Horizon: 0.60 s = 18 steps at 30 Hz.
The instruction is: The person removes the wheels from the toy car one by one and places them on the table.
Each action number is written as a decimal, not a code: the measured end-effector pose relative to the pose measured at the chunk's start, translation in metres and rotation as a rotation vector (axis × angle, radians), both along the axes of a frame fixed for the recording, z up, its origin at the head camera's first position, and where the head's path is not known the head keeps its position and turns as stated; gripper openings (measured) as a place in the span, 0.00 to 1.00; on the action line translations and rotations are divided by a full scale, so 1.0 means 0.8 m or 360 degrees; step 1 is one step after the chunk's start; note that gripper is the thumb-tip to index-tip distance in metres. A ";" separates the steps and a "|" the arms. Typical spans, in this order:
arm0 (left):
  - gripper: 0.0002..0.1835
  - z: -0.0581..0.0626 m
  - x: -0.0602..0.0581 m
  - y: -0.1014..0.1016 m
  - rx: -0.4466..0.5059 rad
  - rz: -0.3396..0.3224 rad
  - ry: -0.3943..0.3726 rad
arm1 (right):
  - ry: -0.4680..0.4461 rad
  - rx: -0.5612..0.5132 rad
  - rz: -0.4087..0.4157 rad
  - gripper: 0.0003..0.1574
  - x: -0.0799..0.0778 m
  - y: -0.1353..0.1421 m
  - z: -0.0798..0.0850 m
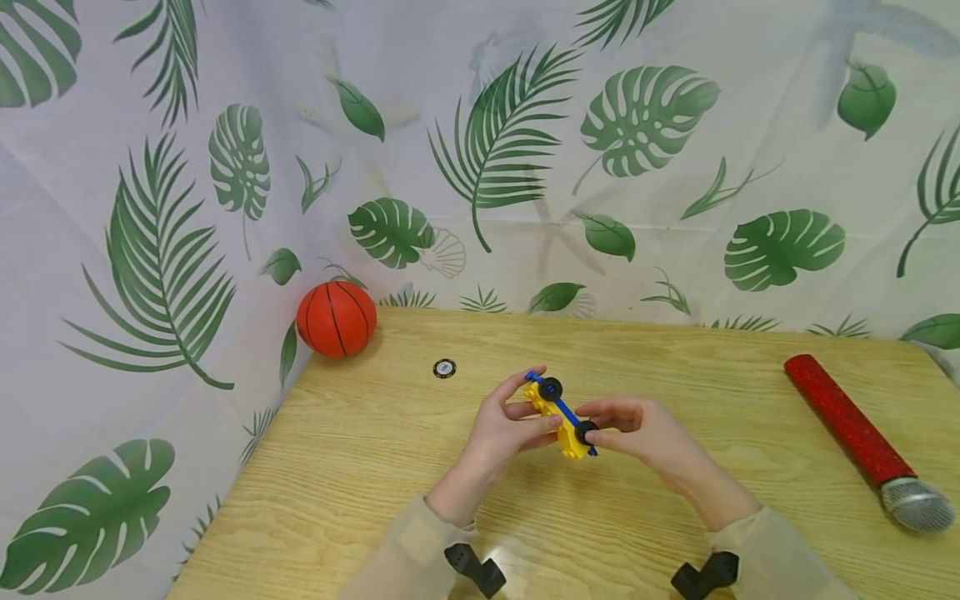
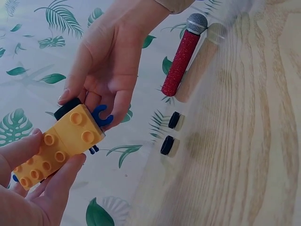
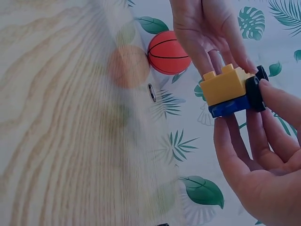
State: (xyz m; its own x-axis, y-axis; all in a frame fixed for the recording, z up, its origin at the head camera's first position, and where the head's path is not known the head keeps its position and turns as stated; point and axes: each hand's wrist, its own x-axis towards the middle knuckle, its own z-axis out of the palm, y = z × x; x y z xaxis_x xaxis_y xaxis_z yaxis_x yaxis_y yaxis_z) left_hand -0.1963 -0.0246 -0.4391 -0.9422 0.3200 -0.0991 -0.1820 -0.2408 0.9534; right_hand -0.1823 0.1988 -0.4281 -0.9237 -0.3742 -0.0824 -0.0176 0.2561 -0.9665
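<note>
A toy car of yellow studded building blocks (image 2: 70, 136) on a blue base (image 3: 229, 107) is held above the table, tilted on its side, two black wheels facing up in the head view. My left hand (image 1: 506, 425) grips the yellow body between thumb and fingers. With thumb and fingers my right hand (image 1: 637, 429) pinches the near black wheel (image 1: 586, 432), at the car's right end; the other black wheel (image 1: 551, 389) sits by the left fingertips. In the right wrist view the right fingers reach under the blue base. A blue hook (image 2: 102, 116) sticks out at one end.
Two loose black wheels (image 2: 170, 133) stand on the wooden table (image 1: 337, 475), hidden in the head view. A red microphone (image 1: 851, 421) lies at the right. At the back left are a small basketball (image 1: 337, 319) and a poker chip (image 1: 444, 368). A leaf-print cloth (image 1: 525, 167) hangs behind.
</note>
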 end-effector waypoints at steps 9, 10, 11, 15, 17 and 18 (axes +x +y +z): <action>0.33 0.000 0.000 0.001 -0.0008 -0.0005 0.0014 | 0.0004 0.0098 -0.0030 0.28 0.000 -0.002 0.000; 0.33 0.000 0.000 0.001 -0.0011 -0.0004 0.0014 | 0.0001 0.0106 -0.0036 0.28 0.000 -0.002 0.000; 0.32 0.000 0.000 0.002 -0.0014 -0.0003 0.0015 | -0.0002 0.0113 -0.0043 0.28 0.000 -0.002 -0.001; 0.32 0.000 0.001 0.002 -0.0021 0.0004 0.0015 | 0.0012 0.0156 -0.0063 0.28 0.000 -0.002 -0.003; 0.32 -0.001 0.001 0.003 -0.0031 0.0008 0.0016 | 0.0027 0.0173 -0.0072 0.28 0.000 -0.003 -0.003; 0.32 -0.002 0.001 0.003 -0.0037 0.0008 0.0015 | 0.0037 0.0178 -0.0074 0.28 0.001 -0.003 -0.003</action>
State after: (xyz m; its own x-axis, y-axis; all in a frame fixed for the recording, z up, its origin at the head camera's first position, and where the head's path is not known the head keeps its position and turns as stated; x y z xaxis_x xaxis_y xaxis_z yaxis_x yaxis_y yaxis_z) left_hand -0.1955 -0.0225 -0.4405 -0.9448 0.3128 -0.0973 -0.1716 -0.2197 0.9604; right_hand -0.1818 0.1961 -0.4304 -0.9420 -0.3204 -0.0996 -0.0252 0.3636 -0.9312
